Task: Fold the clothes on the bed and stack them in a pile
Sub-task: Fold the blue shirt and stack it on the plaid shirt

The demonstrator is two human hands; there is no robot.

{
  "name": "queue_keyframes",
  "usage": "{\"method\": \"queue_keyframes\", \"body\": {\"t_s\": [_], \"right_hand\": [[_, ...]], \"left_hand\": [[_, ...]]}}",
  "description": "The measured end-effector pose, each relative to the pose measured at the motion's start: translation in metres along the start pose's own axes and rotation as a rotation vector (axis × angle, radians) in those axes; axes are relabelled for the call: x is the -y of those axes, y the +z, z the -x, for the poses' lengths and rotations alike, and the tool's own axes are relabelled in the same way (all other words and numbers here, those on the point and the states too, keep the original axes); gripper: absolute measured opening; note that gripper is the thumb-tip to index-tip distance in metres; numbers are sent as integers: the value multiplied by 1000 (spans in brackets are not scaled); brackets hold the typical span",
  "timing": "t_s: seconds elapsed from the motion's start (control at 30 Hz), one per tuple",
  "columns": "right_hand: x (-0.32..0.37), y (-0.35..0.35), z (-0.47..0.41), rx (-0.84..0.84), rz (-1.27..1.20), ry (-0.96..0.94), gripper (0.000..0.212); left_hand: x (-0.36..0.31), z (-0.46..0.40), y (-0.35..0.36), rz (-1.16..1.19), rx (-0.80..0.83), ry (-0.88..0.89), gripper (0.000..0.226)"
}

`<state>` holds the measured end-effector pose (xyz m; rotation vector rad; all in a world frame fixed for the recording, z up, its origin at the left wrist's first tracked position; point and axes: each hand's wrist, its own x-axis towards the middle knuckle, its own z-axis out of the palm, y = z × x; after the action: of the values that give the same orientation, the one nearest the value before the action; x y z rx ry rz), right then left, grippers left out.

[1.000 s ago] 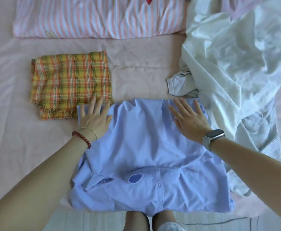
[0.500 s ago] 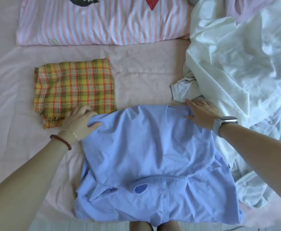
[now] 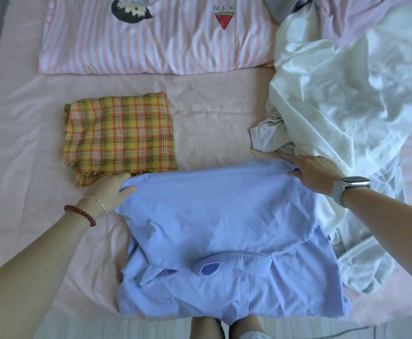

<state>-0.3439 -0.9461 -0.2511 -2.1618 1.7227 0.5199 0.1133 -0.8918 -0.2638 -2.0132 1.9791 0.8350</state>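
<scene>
At the bottom centre of the frame the blue shirt point(image 3: 224, 231) lies on the pink bed sheet point(image 3: 212, 123), its collar and button placket nearest the viewer and its far half doubled over toward them. That far fold runs across the middle of the picture, and both hands work at its two corners. The left hand point(image 3: 109, 189), at centre left, curls its fingers round the left corner, thumb on top of the cloth. The right hand point(image 3: 315, 174), at centre right, pinches the right corner, its wrist wearing a watch point(image 3: 346, 189). Gripping both corners at once looks meant to keep the fold square and the cloth taut for the next fold or a lift.

A second ago both palms lay flat on the shirt with fingers spread; now they have slid outward and closed on the edges.

Just beyond the left hand, touching it, sits the folded plaid cloth point(image 3: 119, 135), likely the start of the pile. At the right a heap of white clothes point(image 3: 341, 113) waits unfolded. The striped pillow point(image 3: 156, 37) lies along the top.
</scene>
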Motion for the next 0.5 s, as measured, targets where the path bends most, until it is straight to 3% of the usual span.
{"method": "queue_keyframes", "body": {"t_s": [0.13,0.33,0.5], "right_hand": [[5,-20,2,-156,103,6,23],[13,-47,5,-423,123,12,13],[15,-30,42,-620,22,-109,6]], "left_hand": [[-5,-2,-22,-38,-71,-46,35],[-14,5,-50,-80,-381,23,28],[-18,44,-32,-152,-624,228,20]]}}
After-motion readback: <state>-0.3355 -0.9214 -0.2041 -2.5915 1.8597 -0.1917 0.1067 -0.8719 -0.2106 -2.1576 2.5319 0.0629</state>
